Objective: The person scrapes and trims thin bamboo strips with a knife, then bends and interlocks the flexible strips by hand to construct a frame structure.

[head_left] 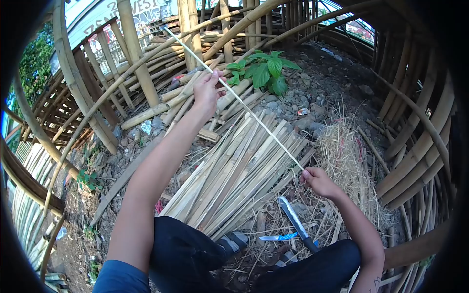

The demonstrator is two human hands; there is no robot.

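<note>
Stretched diagonally between my hands is a long, thin bamboo strip (257, 119). My left hand (209, 93) pinches it toward its upper part, and the far end runs on past the fingers. At the lower right end, my right hand (320, 181) grips the tip between thumb and fingers. Beneath the strip lies a pile of split bamboo slats (234, 171) on the ground. Below my right hand, a large knife (292, 217) with a dark handle rests near my knee. Beside it is a smaller blue-handled knife (278, 237).
Bamboo poles and a fence (141, 63) surround the spot. A leafy green plant (268, 71) grows beyond the pile. Dry shavings (344, 161) are heaped at the right. Bamboo poles (161, 110) lie behind the slats, on stony ground.
</note>
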